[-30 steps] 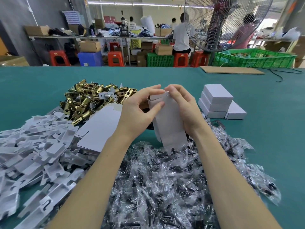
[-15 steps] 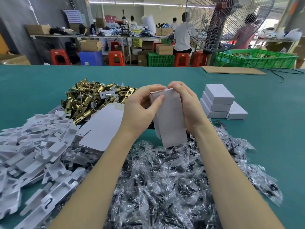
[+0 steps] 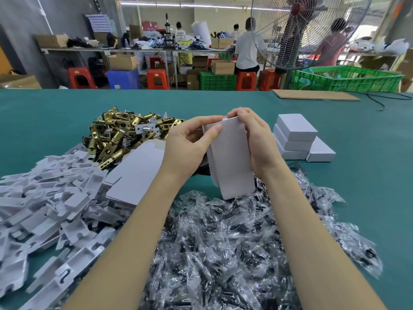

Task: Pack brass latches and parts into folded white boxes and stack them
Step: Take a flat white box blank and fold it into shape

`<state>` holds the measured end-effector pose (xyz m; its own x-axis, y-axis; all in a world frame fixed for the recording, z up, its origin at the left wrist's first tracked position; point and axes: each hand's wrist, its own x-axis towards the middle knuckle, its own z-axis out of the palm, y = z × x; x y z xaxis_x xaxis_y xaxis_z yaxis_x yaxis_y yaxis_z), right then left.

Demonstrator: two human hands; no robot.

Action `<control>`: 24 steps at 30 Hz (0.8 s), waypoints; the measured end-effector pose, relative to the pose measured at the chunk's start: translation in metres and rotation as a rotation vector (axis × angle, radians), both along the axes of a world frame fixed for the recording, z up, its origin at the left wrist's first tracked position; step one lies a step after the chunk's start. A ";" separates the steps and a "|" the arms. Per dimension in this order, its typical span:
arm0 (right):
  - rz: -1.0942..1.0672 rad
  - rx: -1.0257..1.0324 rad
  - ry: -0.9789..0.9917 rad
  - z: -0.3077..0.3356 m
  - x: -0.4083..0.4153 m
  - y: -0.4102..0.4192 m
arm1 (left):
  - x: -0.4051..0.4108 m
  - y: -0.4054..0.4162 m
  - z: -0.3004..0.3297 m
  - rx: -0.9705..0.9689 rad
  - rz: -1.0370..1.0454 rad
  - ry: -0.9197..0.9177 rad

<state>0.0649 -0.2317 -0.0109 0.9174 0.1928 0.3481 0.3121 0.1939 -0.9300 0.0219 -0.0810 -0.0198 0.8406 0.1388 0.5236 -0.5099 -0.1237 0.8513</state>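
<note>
I hold a tall white box [image 3: 232,159] upright over the teal table [image 3: 368,175]. My left hand [image 3: 190,144] grips its left side with the thumb on the front face. My right hand [image 3: 254,139] grips its right side, with fingers curled over the top flap. A heap of brass latches [image 3: 116,135] lies to the left behind my hands. Flat white box blanks [image 3: 136,175] lie beside that heap. Closed white boxes [image 3: 295,137] are stacked to the right, one more [image 3: 321,152] beside them.
White card inserts [image 3: 44,209] are piled at the left. Clear bags of dark parts [image 3: 234,249] cover the near middle. A cardboard sheet [image 3: 315,95] and a black cable [image 3: 380,101] lie at the far right. A fan [image 3: 308,30] and people stand beyond the table.
The box's top flaps, open a second ago, have been folded down under my fingers. Both hands stay on the box, which has risen slightly.
</note>
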 end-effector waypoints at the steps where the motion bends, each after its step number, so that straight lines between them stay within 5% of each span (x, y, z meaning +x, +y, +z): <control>1: -0.003 0.021 0.011 0.000 0.000 0.000 | 0.000 -0.001 0.000 0.008 0.005 0.002; 8: 0.041 0.005 0.061 -0.003 0.004 -0.002 | 0.003 0.000 -0.005 -0.025 0.065 0.034; 13: 0.347 0.073 0.176 -0.004 0.011 -0.033 | 0.012 0.002 -0.013 -0.349 0.137 0.285; 19: 0.358 -0.388 -0.100 -0.012 0.012 -0.047 | 0.014 -0.014 -0.029 -0.512 0.037 0.581; 24: 0.269 -0.541 -0.009 -0.019 0.012 -0.041 | 0.013 -0.018 -0.034 -0.361 0.032 0.704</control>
<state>0.0766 -0.2732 -0.0295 0.8095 0.5694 0.1431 0.3259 -0.2332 -0.9162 0.0349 -0.0994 -0.0539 0.9501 0.2288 -0.2119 0.1626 0.2165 0.9627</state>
